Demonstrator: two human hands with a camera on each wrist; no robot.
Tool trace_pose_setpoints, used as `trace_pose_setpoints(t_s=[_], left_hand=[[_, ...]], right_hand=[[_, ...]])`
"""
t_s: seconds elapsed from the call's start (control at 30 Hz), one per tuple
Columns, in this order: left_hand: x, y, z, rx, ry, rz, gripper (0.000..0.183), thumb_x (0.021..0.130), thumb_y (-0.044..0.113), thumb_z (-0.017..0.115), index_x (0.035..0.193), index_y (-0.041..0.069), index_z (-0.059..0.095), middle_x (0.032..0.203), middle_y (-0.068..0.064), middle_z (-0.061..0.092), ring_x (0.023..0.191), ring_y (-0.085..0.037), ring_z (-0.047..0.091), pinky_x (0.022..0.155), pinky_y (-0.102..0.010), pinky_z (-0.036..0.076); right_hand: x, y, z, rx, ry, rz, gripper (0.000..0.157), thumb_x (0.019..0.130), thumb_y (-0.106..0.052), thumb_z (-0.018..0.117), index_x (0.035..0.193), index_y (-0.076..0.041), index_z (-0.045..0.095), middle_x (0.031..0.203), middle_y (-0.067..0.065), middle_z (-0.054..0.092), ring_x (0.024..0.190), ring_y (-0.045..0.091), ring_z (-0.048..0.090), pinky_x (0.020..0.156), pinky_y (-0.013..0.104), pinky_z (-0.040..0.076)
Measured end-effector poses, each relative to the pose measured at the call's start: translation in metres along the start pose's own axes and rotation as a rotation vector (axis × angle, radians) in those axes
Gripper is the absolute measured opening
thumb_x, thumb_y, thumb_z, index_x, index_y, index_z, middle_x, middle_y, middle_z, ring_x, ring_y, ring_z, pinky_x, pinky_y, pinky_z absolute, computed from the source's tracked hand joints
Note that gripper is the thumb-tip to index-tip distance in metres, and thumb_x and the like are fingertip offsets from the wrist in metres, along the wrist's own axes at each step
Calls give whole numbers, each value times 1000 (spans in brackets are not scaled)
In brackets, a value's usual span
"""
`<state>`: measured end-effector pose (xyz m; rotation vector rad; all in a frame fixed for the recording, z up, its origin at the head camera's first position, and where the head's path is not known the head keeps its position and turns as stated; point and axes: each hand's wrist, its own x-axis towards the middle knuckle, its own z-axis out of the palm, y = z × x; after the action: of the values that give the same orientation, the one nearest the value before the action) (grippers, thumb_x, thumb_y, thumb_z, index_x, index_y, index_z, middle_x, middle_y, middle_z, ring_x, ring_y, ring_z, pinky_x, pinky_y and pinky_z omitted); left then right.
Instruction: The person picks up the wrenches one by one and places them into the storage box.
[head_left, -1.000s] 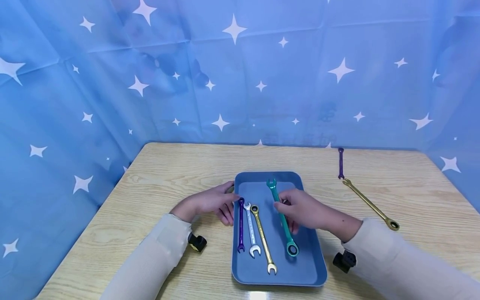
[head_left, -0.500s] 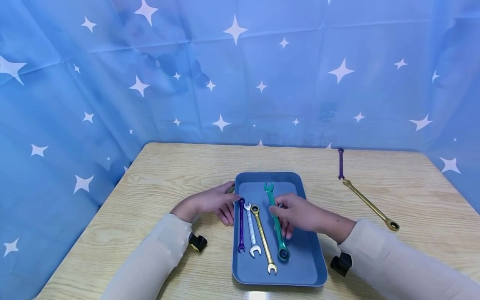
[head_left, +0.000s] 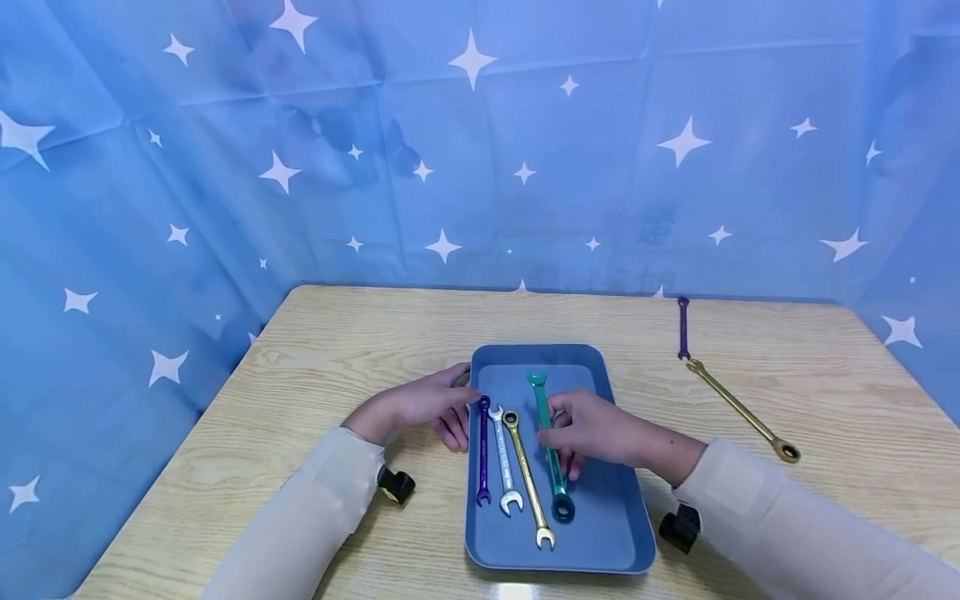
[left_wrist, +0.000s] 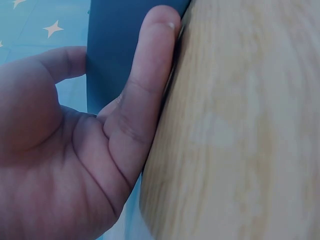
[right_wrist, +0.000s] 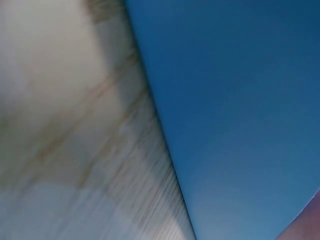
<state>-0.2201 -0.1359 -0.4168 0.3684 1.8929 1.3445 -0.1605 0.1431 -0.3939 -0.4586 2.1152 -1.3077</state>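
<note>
Right hand: the person's right hand [head_left: 592, 427] pinches the long green metal combination wrench [head_left: 556, 473] around mid-shaft, thumb uppermost.
Green wrench: within the shallow blue-grey rectangular tray [head_left: 607, 527], forked end away from the person, ring end toward them; whether it touches the floor is hard to tell, since the right wrist view shows mostly blue tray wall.
Left hand: the left hand [head_left: 423, 406] holds the tray's left wall, one digit over the rim, the others outside.
Tray row: from the left, a short purple metal wrench [head_left: 483, 454], a bright silver metal wrench [head_left: 503, 457] and a slim gold metal wrench [head_left: 527, 479], side by side.
Table's right side: a dark purple metal wrench [head_left: 683, 327] and a longer gold metal wrench [head_left: 738, 407] on the pale wood-grain table [head_left: 345, 333], their ends almost meeting.
Ring-end risk: the green ring sits near the slim gold wrench's forked end; a leftward swing could knock that wrench askew.
Grip risk: a loose pinch could let the smooth shaft roll and drop crooked.
Rim risk: the left digit lies just beside the short purple wrench's ring; a slip inward could nudge it.
</note>
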Motion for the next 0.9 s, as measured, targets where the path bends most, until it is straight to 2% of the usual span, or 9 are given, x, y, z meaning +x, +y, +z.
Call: trace_pose_setpoints(t_s=[0.13, 0.37, 0.63, 0.9], left_hand=[[0, -1, 0, 2, -1, -3, 61, 106, 29, 46, 159, 28, 15, 83, -21, 71, 68, -29, 73, 66, -43, 65], [0, 0, 0, 7, -3, -1, 60, 107, 28, 45, 158, 28, 16, 83, -21, 71, 68, -29, 73, 65, -43, 65], [1, -1, 0, 0, -1, 0, 61, 107, 29, 45, 159, 30, 14, 84, -22, 71, 69, -29, 73, 66, -43, 65], [1, -2, 0, -2, -1, 0, 62, 106, 29, 46, 159, 30, 13, 84, -21, 71, 69, -28, 73, 66, -43, 65]], right_hand=[[1, 1, 0, 1, -46, -11, 25, 93, -12, 69, 91, -3, 46, 69, 9, 69, 55, 15, 68, 54, 33, 62], [1, 2, 0, 13, -99, 15, 26, 92, -11, 70, 98, 0, 48, 72, 11, 71, 58, 17, 69, 52, 32, 61], [2, 2, 0, -8, -111, 42, 27, 94, -13, 70, 102, 1, 48, 70, 12, 69, 54, 16, 67, 50, 32, 60], [4, 2, 2, -72, -91, 54, 26, 95, -17, 69, 97, -2, 48, 66, 8, 65, 50, 15, 66, 47, 31, 59]])
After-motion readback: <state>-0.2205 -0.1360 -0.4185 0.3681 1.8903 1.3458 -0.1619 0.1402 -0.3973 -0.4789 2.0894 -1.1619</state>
